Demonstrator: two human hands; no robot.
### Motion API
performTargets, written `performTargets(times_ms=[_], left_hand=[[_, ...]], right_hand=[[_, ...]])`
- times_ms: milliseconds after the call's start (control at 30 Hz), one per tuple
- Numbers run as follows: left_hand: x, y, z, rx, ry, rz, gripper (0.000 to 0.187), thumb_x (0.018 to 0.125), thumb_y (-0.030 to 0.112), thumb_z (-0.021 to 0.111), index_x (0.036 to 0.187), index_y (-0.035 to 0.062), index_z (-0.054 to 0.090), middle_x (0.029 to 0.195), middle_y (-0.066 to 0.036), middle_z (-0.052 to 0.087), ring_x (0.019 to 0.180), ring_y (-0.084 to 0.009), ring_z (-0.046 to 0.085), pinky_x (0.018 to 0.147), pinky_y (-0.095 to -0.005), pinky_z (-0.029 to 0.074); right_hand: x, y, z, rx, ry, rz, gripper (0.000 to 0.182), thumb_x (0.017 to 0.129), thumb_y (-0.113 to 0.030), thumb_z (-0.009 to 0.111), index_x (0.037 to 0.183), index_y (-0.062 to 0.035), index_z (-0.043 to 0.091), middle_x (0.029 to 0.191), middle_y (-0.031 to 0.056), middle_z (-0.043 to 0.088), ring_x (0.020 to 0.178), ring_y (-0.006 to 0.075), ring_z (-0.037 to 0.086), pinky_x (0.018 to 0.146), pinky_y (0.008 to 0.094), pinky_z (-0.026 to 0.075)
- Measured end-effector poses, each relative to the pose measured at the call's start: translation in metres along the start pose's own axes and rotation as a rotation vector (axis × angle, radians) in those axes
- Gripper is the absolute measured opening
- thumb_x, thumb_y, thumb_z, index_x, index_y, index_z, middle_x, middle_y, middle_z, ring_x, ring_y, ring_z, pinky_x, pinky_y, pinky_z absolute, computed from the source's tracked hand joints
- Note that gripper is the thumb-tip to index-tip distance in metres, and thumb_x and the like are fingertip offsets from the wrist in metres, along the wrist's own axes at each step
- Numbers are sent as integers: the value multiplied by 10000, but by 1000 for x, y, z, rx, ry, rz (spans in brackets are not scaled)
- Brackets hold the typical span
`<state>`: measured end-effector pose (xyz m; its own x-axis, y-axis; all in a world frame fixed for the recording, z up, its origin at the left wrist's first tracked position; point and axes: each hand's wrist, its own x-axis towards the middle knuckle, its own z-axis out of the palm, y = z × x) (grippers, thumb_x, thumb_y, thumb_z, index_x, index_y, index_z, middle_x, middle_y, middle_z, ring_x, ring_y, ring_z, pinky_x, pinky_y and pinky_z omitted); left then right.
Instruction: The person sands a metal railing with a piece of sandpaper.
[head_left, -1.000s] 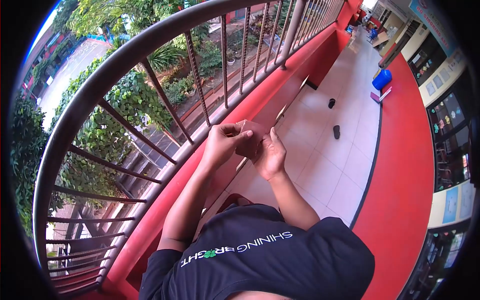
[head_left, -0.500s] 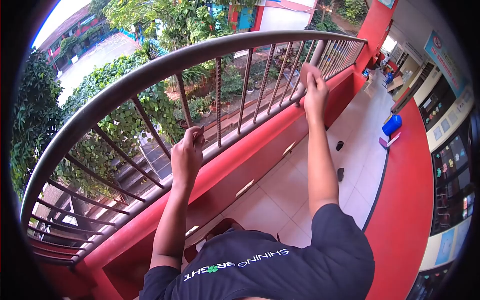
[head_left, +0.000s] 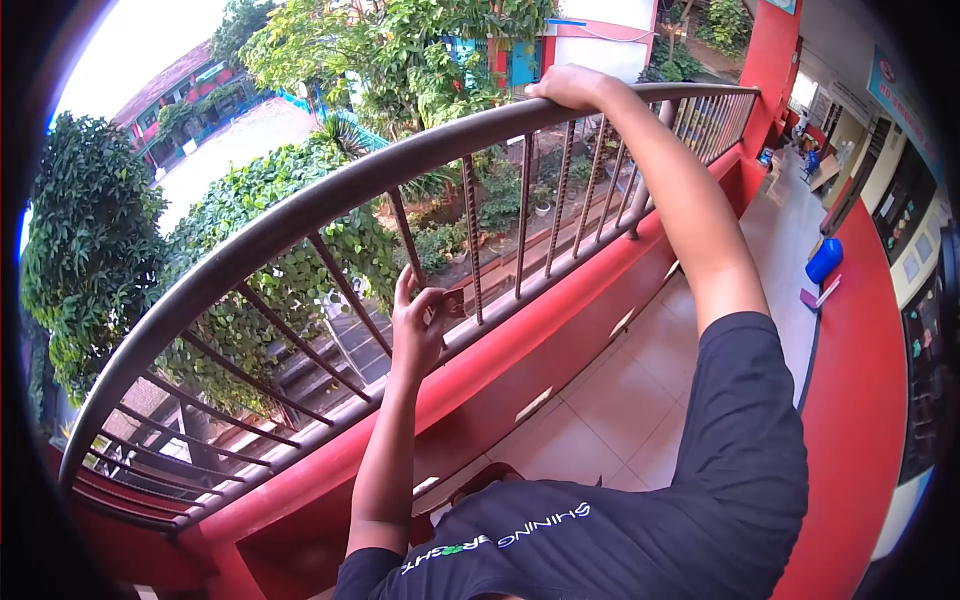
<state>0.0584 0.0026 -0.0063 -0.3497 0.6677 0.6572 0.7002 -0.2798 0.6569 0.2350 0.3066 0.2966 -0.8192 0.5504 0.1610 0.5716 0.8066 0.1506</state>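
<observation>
While the curved dark-brown metal handrail point(head_left: 400, 167) spans above the red painted ledge point(head_left: 500, 352), right hand point(head_left: 580, 87) lies over its upper edge, fingers together; can't tell how tightly clamped. Left hand point(head_left: 415, 328) is lower, fingertips pinching the small, flat reddish-brown piece point(head_left: 454, 302) beside a ribbed metal bar point(head_left: 473, 240). Best probably: steady right palm, light left pinch, knuckles clear of bar.

Trees point(head_left: 90, 240), possibly a blue bin point(head_left: 824, 260)
</observation>
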Motion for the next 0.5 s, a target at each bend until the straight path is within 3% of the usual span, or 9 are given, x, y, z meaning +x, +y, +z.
performTargets(times_ms=[67,100,133,167,233,333,400,467,500], left_hand=[[6,7,0,-81,-137,-68,124,890,74,744,973,-5,697,1127,-139,599,1000,-264,607,855,-377,503],[7,-1,4,-60,-128,-75,128,891,73,745,981,-3,695,1062,-136,588,940,-265,606,805,-380,500],[6,-9,10,-41,-118,-85,132,892,73,747,989,0,693,997,-133,576,880,-267,605,755,-383,497],[5,-8,13,-37,-115,-91,132,892,73,747,989,0,693,997,-133,576,880,-267,605,755,-383,497],[7,-8,17,18,-64,-33,137,890,66,743,996,-5,693,960,-132,583,853,-277,614,740,-382,496],[7,-9,17,40,-69,-45,139,886,57,738,999,-9,692,975,-147,586,856,-289,617,740,-389,499],[8,-6,19,74,-56,-55,127,890,50,727,996,-11,690,977,-167,589,863,-305,630,756,-400,510],[7,-6,23,37,-22,-65,129,893,49,725,999,-14,689,973,-168,591,861,-316,636,758,-405,512],[9,-5,23,38,-13,-68,129,893,49,725,999,-14,689,973,-168,591,861,-316,636,758,-405,512]], right_hand=[[14,30,3,130,-142,38,548,1081,-487,363,1092,-122,772,1109,163,715,1016,292,704,941,423,516],[3,-9,-5,76,-106,155,605,1077,-520,344,1045,-108,786,1078,169,716,1027,282,700,959,430,503],[14,-34,8,203,-17,-32,607,1063,-540,368,1060,-97,784,1098,183,725,1062,289,691,985,434,492],[12,-69,25,243,238,-191,598,1029,-578,432,1080,-96,781,1143,203,720,1109,298,676,1023,414,477],[-18,-107,4,415,226,-16,579,961,-613,531,1009,-103,800,1047,203,746,1025,319,712,993,429,517],[0,-40,20,403,333,265,502,931,-558,586,912,-109,810,941,181,766,933,321,742,926,452,563],[18,19,35,248,321,390,425,967,-496,568,967,-160,829,879,134,773,841,281,747,857,400,561],[5,-20,27,212,330,218,468,981,-482,566,1067,-84,798,961,156,771,903,287,728,881,354,538],[-7,-49,9,354,230,8,461,991,-470,561,1084,-83,792,985,156,770,894,285,712,889,346,523]])
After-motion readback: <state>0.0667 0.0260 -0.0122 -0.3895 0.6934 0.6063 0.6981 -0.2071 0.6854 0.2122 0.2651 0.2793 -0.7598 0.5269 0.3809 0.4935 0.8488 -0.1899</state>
